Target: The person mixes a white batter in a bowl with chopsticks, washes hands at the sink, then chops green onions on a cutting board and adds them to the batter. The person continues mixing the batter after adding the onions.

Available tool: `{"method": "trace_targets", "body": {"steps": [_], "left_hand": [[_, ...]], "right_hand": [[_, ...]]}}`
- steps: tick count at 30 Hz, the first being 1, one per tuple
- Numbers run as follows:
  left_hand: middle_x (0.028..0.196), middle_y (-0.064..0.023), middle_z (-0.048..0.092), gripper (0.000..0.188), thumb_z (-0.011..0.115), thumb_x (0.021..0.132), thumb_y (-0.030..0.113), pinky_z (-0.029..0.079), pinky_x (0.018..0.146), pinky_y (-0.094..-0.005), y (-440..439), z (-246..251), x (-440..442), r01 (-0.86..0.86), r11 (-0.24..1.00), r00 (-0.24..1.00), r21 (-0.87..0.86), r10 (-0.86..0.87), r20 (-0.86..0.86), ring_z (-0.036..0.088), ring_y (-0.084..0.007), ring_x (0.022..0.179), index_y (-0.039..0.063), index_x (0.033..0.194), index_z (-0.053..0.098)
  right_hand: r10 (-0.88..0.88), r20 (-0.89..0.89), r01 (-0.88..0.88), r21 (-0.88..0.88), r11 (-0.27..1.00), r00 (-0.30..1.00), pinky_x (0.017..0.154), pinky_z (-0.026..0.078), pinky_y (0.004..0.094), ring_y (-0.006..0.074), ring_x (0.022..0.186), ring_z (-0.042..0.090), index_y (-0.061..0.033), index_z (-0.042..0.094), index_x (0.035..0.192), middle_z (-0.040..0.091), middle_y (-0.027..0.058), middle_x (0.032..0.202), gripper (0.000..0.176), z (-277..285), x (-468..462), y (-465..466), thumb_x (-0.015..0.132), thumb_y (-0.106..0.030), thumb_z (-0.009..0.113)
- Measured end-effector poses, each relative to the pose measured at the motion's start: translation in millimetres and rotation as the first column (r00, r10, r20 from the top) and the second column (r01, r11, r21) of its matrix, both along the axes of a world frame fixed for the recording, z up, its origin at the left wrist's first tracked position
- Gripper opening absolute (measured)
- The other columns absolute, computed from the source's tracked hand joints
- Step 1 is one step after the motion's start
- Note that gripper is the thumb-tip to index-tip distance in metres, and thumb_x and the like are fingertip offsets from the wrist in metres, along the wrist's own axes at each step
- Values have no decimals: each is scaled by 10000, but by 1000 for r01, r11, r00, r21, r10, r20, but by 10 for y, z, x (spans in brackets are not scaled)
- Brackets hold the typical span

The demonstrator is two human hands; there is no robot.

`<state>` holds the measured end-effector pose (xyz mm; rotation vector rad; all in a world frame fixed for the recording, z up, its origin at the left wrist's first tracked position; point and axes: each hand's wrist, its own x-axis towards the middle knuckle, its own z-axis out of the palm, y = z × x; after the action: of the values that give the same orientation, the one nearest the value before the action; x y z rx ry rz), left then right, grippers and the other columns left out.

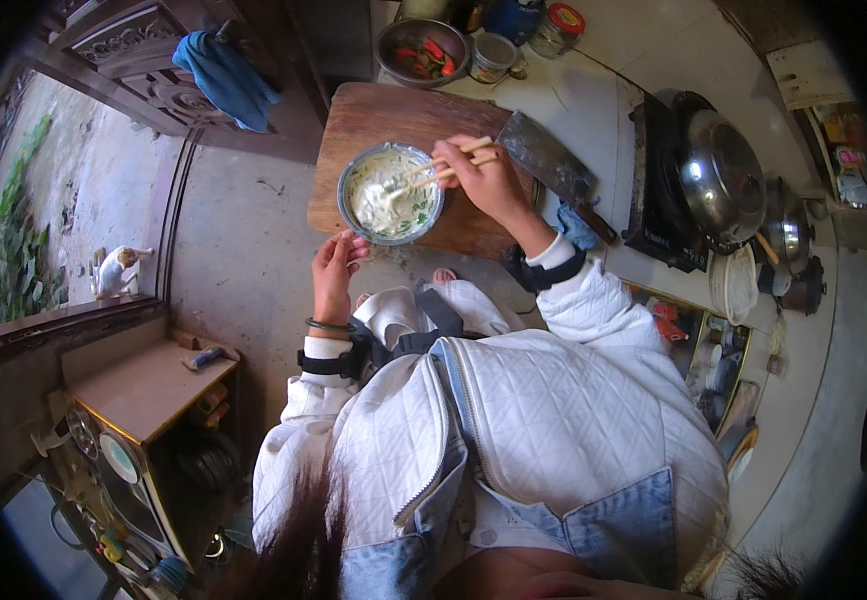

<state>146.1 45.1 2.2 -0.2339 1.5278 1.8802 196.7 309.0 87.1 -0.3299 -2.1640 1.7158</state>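
Note:
A round metal bowl (pixel 342 196) stands on a wooden cutting board (pixel 373 112), close to its near edge. Inside it is a pale, wet batter (pixel 381 199) with chopped green pieces. My right hand (pixel 482 176) grips a pair of wooden chopsticks (pixel 422 171), whose tips are in the batter. At the bowl's lower left rim is my left hand (pixel 337 262), thumb and fingertips close together at the rim; whether they pinch it is hard to tell. A cleaver (pixel 546 154) lies right of my right hand, its blade partly over the board, with a blue cloth (pixel 576 227) beside its handle.
Beyond the board are a metal bowl of red and green peppers (pixel 422 56) and several jars (pixel 557 30). To the right, a stove (pixel 658 202) carries a lidded wok (pixel 722 172). A small cabinet (pixel 148 382) stands at lower left. A white and brown animal (pixel 115 271) is by the doorway.

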Motion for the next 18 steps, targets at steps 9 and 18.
{"method": "trace_targets", "body": {"steps": [9,18], "left_hand": [[892,-20,700,211,580,985,248,430,625,-196,59,-34,-27,-7,1000,1000,-14,8,26,646,-80,754,56,1040,648],[874,-22,692,208,579,984,243,426,611,-188,73,-54,-14,-26,1000,999,4,26,34,644,-82,742,49,1016,646]], "right_hand": [[152,-32,-96,644,759,988,624,521,344,263,727,690,-25,676,899,701,111,850,124,423,-151,170,906,-146,648],[121,-56,-55,655,754,991,629,531,327,286,751,695,-12,687,872,703,117,866,131,500,-156,73,875,-143,688]]}}
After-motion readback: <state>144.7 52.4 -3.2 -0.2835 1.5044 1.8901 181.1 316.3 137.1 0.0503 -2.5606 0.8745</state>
